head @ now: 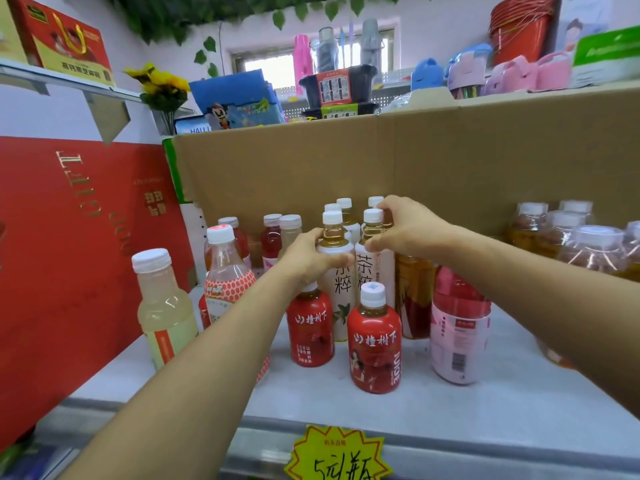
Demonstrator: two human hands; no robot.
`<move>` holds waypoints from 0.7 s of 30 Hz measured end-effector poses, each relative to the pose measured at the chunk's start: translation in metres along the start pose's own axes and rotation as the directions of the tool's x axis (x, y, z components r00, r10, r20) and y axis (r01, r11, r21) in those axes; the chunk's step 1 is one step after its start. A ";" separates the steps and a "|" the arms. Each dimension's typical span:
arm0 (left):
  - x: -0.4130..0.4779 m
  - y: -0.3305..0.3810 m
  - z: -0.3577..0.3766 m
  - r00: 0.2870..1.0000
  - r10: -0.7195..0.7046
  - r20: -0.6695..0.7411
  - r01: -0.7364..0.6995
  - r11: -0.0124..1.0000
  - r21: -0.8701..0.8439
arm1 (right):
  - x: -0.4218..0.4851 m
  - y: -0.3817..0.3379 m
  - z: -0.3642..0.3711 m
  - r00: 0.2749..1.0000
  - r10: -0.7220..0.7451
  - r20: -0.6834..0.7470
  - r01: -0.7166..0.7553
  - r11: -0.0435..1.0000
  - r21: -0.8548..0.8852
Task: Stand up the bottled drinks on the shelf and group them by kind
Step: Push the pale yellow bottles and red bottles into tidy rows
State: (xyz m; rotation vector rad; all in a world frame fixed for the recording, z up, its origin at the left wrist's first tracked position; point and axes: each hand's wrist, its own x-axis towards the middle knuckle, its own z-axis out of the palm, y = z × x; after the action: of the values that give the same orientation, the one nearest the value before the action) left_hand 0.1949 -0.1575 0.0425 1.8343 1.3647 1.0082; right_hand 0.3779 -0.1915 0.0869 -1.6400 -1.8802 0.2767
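Several white-labelled tea bottles stand upright in a cluster mid-shelf. My left hand [308, 259] grips the front left tea bottle [337, 271] at its shoulder. My right hand [403, 228] curls round the neighbouring tea bottle [367, 268] near its neck. Two short red juice bottles [374, 344] [310, 327] stand in front of them. A pink-labelled bottle [459, 327] and an amber bottle with a red label [414, 296] stand to the right. On the left stand a pale yellow drink [164, 308] and a dotted-label bottle [227, 275].
A cardboard wall [415, 161] backs the shelf [485, 403]. A big red box [69, 254] closes off the left side. Small red and pale bottles [280, 237] stand at the back left, shrink-wrapped amber bottles [571, 240] at the right. A yellow price tag [337, 455] hangs on the front edge.
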 end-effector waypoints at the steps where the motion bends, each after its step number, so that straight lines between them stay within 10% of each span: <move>1: -0.001 -0.002 0.001 1.000 -0.002 -0.003 0.002 1.000 -0.015 | -0.006 0.001 -0.001 0.999 -0.039 -0.037 0.039 0.999 -0.007; 9: -0.057 -0.038 0.023 0.959 0.034 -0.281 -0.077 0.987 -0.143 | -0.081 -0.004 0.032 0.901 -0.347 -0.259 0.385 0.916 0.111; 21: -0.078 -0.074 0.033 0.970 0.003 -0.241 -0.035 0.991 -0.127 | -0.112 0.035 0.113 0.991 0.118 -0.061 -0.072 0.861 0.503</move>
State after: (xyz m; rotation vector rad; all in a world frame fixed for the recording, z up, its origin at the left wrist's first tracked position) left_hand 0.1749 -0.2143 -0.0523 1.6733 1.3854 1.3337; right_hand 0.3453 -0.2641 -0.0557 -1.3574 -1.4948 0.6626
